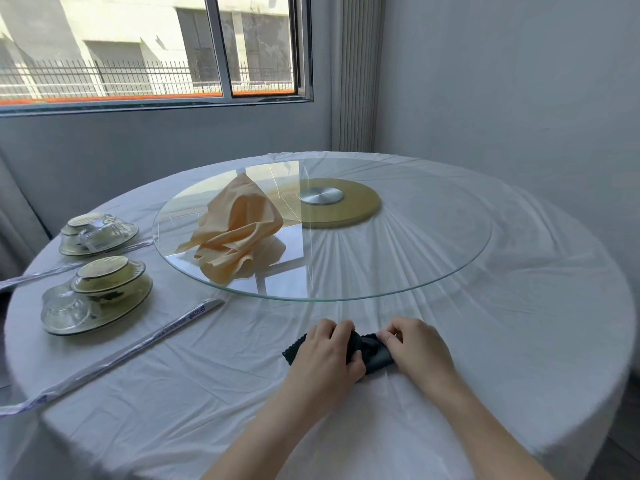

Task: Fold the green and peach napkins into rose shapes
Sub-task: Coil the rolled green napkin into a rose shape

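Note:
A dark green napkin lies rolled into a short bundle on the white tablecloth near the front of the round table. My left hand grips its left part, fingers curled over the roll, with a zigzag-edged corner sticking out to the left. My right hand pinches the right end of the roll. The peach napkin sits crumpled in a loose peaked heap on the left side of the glass turntable.
Two stacks of glass and green-rimmed dishes stand at the table's left, each beside wrapped chopsticks. A yellow disc with a metal hub sits under the turntable's centre. A window and wall lie beyond the table.

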`<act>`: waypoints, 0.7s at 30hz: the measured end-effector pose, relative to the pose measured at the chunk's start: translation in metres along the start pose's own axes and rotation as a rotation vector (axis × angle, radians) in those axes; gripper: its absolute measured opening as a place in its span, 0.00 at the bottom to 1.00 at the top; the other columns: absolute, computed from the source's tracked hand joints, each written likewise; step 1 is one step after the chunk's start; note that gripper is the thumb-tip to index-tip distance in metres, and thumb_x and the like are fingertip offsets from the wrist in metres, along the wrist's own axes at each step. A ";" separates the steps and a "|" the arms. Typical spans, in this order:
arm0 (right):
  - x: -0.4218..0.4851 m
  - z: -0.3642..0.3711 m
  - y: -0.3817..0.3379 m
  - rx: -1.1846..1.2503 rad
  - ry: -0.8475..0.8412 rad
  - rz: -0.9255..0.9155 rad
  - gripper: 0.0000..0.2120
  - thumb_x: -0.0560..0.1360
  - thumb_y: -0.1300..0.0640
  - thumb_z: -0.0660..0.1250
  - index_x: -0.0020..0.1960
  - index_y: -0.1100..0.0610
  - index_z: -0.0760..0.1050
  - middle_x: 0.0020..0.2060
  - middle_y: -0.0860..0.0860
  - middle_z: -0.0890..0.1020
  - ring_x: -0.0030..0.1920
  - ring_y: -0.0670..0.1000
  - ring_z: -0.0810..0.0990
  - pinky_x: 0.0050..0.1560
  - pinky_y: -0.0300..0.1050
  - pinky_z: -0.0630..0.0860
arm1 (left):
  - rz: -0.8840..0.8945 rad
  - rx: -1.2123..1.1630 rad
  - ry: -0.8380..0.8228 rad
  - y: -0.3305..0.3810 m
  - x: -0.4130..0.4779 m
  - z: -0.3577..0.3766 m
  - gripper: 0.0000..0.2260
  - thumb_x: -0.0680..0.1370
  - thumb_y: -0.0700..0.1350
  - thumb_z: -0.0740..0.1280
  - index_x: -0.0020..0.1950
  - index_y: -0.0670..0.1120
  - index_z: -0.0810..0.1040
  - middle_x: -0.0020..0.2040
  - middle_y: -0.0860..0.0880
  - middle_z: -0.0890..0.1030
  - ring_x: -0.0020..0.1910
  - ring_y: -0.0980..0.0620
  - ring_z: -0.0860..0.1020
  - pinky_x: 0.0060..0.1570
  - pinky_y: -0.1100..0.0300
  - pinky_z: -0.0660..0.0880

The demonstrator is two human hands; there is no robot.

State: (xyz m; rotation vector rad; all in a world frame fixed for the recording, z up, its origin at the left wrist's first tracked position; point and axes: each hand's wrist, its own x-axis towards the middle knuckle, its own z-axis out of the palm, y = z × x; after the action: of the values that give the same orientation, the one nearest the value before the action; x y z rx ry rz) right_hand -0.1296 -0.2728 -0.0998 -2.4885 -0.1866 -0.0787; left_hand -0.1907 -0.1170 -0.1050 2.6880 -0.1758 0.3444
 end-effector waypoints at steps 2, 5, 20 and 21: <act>0.002 -0.003 0.004 0.015 0.012 0.000 0.11 0.74 0.49 0.66 0.37 0.54 0.76 0.33 0.49 0.79 0.39 0.50 0.77 0.40 0.45 0.73 | 0.010 -0.016 0.010 -0.003 -0.001 0.001 0.22 0.72 0.60 0.48 0.56 0.48 0.69 0.52 0.50 0.70 0.50 0.51 0.70 0.47 0.65 0.63; -0.001 -0.003 0.005 -0.034 -0.001 -0.001 0.11 0.74 0.49 0.66 0.37 0.53 0.75 0.34 0.48 0.79 0.39 0.51 0.77 0.39 0.44 0.72 | -0.007 -0.010 0.040 -0.003 0.001 0.002 0.28 0.67 0.61 0.43 0.56 0.48 0.70 0.51 0.50 0.71 0.50 0.50 0.71 0.47 0.64 0.64; 0.006 -0.016 0.009 0.081 -0.119 0.004 0.07 0.75 0.48 0.66 0.40 0.49 0.76 0.36 0.45 0.79 0.39 0.45 0.77 0.37 0.41 0.71 | -0.081 0.140 -0.080 0.007 0.007 -0.013 0.29 0.69 0.64 0.47 0.65 0.55 0.69 0.60 0.52 0.70 0.61 0.49 0.68 0.56 0.56 0.63; 0.007 -0.017 0.008 0.119 -0.152 0.005 0.08 0.75 0.47 0.65 0.40 0.49 0.76 0.36 0.45 0.79 0.38 0.44 0.77 0.36 0.39 0.70 | -0.087 0.123 -0.100 0.007 0.009 -0.018 0.25 0.72 0.64 0.53 0.67 0.57 0.68 0.62 0.53 0.69 0.63 0.50 0.66 0.59 0.56 0.62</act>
State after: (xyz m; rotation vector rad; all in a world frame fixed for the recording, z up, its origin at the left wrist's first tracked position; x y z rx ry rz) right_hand -0.1215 -0.2882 -0.0898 -2.3767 -0.2410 0.1207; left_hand -0.1871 -0.1161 -0.0846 2.8256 -0.0683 0.2004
